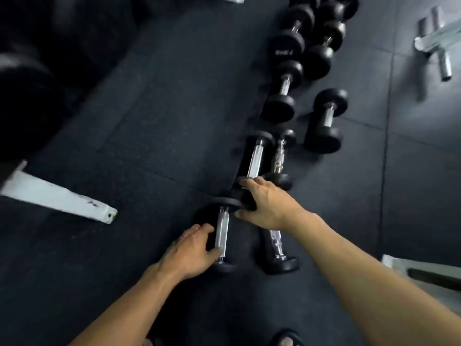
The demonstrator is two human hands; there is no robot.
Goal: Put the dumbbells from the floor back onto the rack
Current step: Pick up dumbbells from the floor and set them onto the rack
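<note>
Several black dumbbells with chrome handles lie in a row on the dark rubber floor. My left hand [190, 250] curls around the chrome handle of the nearest small dumbbell [222, 233]. My right hand [265, 203] grips the near black head of the second dumbbell [255, 158], fingers over the top and thumb underneath. Another small dumbbell [277, 248] lies partly under my right wrist. The rack [30, 101] with big black weights stands at the left, blurred.
The rack's white foot [62, 196] juts out onto the floor at left. Larger dumbbells [326, 118] run away toward the top right. A white frame with chrome pegs [436, 43] stands at the far right, and a white base [424, 268] at the lower right.
</note>
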